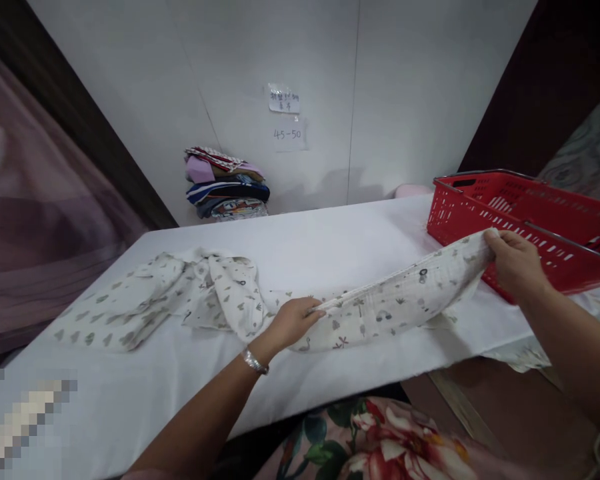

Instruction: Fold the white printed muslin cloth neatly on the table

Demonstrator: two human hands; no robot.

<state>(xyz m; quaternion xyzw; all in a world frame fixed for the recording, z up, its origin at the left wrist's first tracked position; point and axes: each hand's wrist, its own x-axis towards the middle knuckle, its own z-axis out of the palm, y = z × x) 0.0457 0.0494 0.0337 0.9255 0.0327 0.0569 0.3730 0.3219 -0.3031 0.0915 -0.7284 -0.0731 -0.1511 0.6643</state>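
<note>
A white cloth (pixel 380 313), printed with small plants and a long-necked bird, is drawn out as a narrow strip over the near half of the white-covered table (pixel 330 247). Its long axis runs left to right, roughly along the table's near edge, and climbs toward the right; the raised right end points to the table's right end. The left hand (pixel 293 325) pinches the strip's upper edge between thumb and fingers, and the right hand (pixel 520 263) pinches its right end, thumb on top. Between them the lower edge sags.

Left of the left hand, similar fabric lies in a bunched heap (pixel 237 287) on the table. Next to it, toward the table's left edge, a piece with a larger leaf-like print (pixel 130 300) lies flatter; whether these are joined to the strip cannot be told. A silvery bracelet (pixel 255 361) circles the left wrist.

A red slotted basket (pixel 447 212) stands at the table's right end, just beyond the right hand; its near wall hides most of the inside, so its contents cannot be made out. A pile of folded fabrics (pixel 227 190) sits by the far edge, toward the far left corner, against the pale wall (pixel 405 80). Two paper labels (pixel 289 135) are fixed above, the lower reading 45-50. Sheer pinkish drapery (pixel 45 213) hangs past the left edge, and floral fabric (pixel 380 440) shows below the near edge.
</note>
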